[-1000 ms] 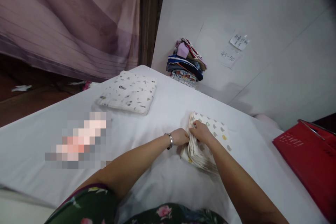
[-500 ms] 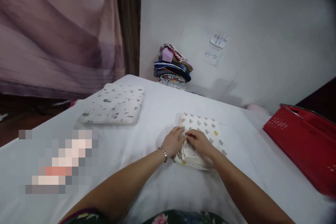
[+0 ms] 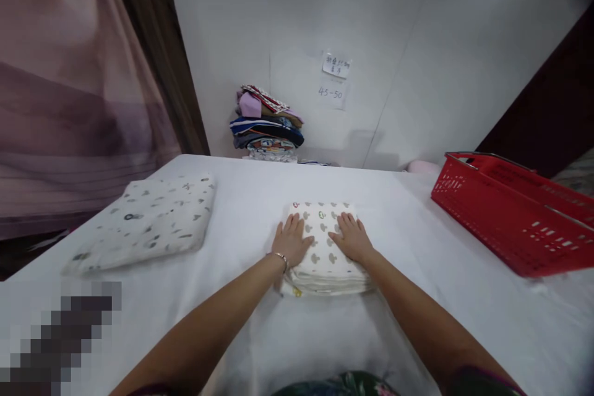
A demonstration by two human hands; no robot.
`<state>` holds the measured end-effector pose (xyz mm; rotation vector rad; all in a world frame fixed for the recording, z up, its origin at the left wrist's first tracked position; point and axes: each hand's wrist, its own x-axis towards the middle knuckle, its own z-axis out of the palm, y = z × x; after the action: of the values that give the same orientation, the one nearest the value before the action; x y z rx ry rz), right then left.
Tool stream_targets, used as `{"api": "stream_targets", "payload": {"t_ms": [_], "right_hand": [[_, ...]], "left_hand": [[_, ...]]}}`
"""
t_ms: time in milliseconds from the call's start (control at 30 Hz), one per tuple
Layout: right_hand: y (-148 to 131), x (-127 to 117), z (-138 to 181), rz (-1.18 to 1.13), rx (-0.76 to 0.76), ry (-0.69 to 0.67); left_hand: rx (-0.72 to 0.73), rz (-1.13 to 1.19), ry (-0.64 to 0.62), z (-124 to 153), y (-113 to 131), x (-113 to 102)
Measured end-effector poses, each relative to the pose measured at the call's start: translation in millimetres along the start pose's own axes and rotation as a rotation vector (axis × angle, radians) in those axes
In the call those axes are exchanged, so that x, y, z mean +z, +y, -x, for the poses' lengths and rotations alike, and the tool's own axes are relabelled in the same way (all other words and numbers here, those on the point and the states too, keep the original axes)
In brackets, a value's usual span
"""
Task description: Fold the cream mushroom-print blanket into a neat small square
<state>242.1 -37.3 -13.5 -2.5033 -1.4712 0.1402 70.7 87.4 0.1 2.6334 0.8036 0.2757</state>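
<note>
A folded white cloth (image 3: 323, 253) with a grey mushroom-like print lies in front of me, its layered folds showing along the near edge. My left hand (image 3: 292, 240), with a bracelet at the wrist, rests flat on the cloth's left side, fingers spread. On the right side of the same cloth, my right hand (image 3: 353, 237) lies flat too, with its fingers stretched out. Neither hand grips anything. To the left is a second folded white cloth (image 3: 153, 219) with small dark and grey figures, apart from both hands.
A white sheet (image 3: 241, 198) covers the table. On the right stands a red plastic basket (image 3: 501, 216) with a metal handle. Several folded fabrics form a stack (image 3: 266, 124) by the wall, beyond the table's far edge. Paper notes (image 3: 331, 93) hang on the wall. A blurred patch hides the lower left.
My hands were close together at the cloth's left edge, fingers pinching there. Now they lie apart and flat on its two sides. The cloth looks squarer to me, and the view has turned right.
</note>
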Motion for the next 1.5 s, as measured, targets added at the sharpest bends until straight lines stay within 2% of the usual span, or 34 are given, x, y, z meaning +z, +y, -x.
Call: {"api": "stream_targets", "payload": {"t_ms": [100, 200, 267, 333, 433, 567, 733, 867, 967, 1133, 1233, 1333, 1400, 1467, 1500], "right_hand": [[-0.4, 3.6, -0.2, -0.059, -0.016, 0.012], [10.1, -8.2, -2.3, -0.349, 0.016, 0.045], [23.0, -18.3, -2.2, -0.586, 0.144, 0.126], [37.6, -25.6, 0.8, -0.823, 0.343, 0.171], [54.6, -28.9, 7.6, -1.074, 0.538, 0.066], [60.3, -26.8, 8.1, -1.196, 0.58, -0.045], [59.8, -24.8, -7.6, -1.313, 0.566, -0.185], [63.3, -23.9, -16.4, -1.388, 0.589, -0.3], [63.0, -26.2, -18.1, -1.448, 0.552, -0.324], [53.1, -31.7, -30.5, -1.518, 0.373, -0.13], [45.5, -30.4, -48.6, -1.492, 0.403, -0.045], [43.0, -25.3, -62.5, -1.506, 0.489, -0.129], [45.8, -21.3, -63.8, -1.573, 0.518, -0.199], [50.4, -17.8, -57.9, -1.626, 0.53, -0.238], [52.5, -16.3, -52.8, -1.64, 0.532, -0.254]], "left_hand": [[-0.039, -0.016, -0.031, -2.3, -11.1, 14.0], [-0.036, 0.041, -0.017, -0.9, -19.9, 18.2], [-0.035, 0.126, -0.004, -0.8, -22.3, 17.0], [-0.077, 0.222, 0.05, -2.8, -23.3, 13.6], [-0.276, 0.349, 0.103, -11.8, -24.4, 4.9], [-0.566, 0.481, 0.029, -31.7, -24.4, -10.3], [-0.663, 0.579, -0.029, -48.5, -21.5, -20.0], [-0.677, 0.69, -0.102, -50.4, -19.8, -19.7], [-0.664, 0.717, -0.071, -51.4, -18.7, -22.2], [-0.585, 0.709, 0.032, -73.5, -24.1, -39.4], [-0.578, 0.615, 0.115, -97.6, -36.9, -49.0], [-0.603, 0.465, 0.166, -113.4, -51.0, -50.8], [-0.602, 0.383, 0.179, -114.1, -54.4, -48.2], [-0.532, 0.291, 0.214, -107.1, -48.7, -43.5], [-0.448, 0.23, 0.237, -101.2, -41.8, -40.4]]}}
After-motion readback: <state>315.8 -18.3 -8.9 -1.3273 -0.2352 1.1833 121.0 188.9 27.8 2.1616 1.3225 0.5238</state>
